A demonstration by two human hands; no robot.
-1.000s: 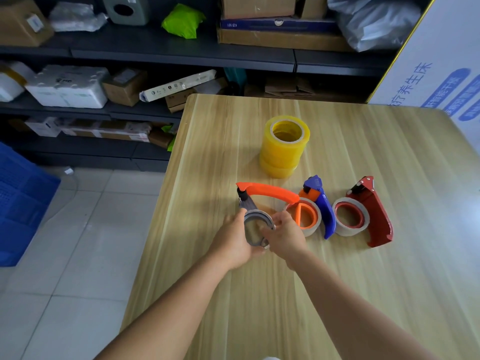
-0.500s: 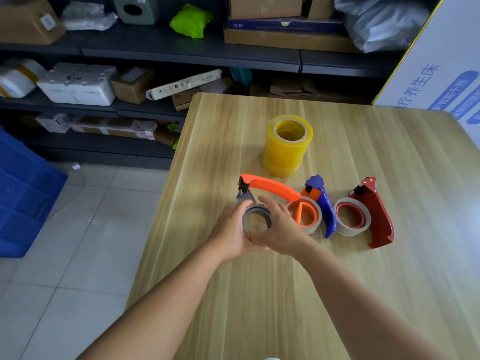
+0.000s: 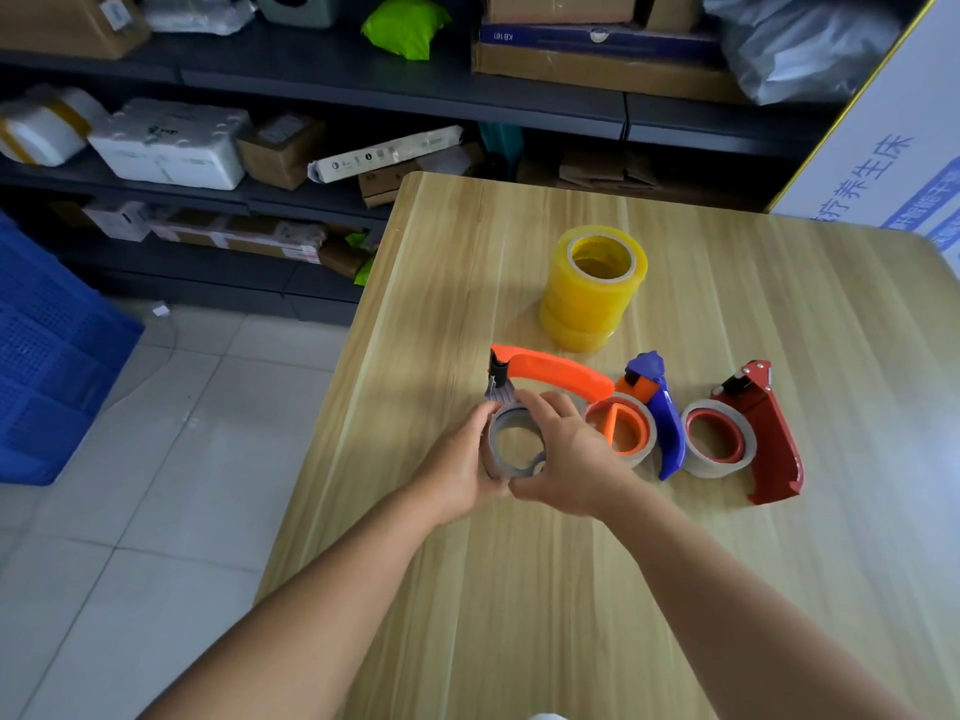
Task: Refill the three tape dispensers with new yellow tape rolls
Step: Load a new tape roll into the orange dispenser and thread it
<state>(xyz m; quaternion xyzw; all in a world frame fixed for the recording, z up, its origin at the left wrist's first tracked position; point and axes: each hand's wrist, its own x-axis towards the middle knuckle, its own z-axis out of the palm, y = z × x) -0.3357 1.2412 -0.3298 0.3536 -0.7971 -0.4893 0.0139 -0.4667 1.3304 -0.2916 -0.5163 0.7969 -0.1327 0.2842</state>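
A stack of yellow tape rolls stands on the wooden table. In front of it lie three dispensers: an orange-handled one at the left, a blue one in the middle, a red one at the right. The blue and red ones each hold a nearly used-up roll. My left hand and my right hand both grip a grey, near-empty tape ring at the orange dispenser's spool. The spool itself is hidden by my fingers.
Dark shelves with cardboard boxes and foam packs run behind the table. A blue crate stands on the tiled floor at the left. A white printed carton leans at the table's far right corner.
My right hand has moved over the top of the grey ring, and the ring has tipped flatter toward the table. The dispensers and yellow rolls lie as before.
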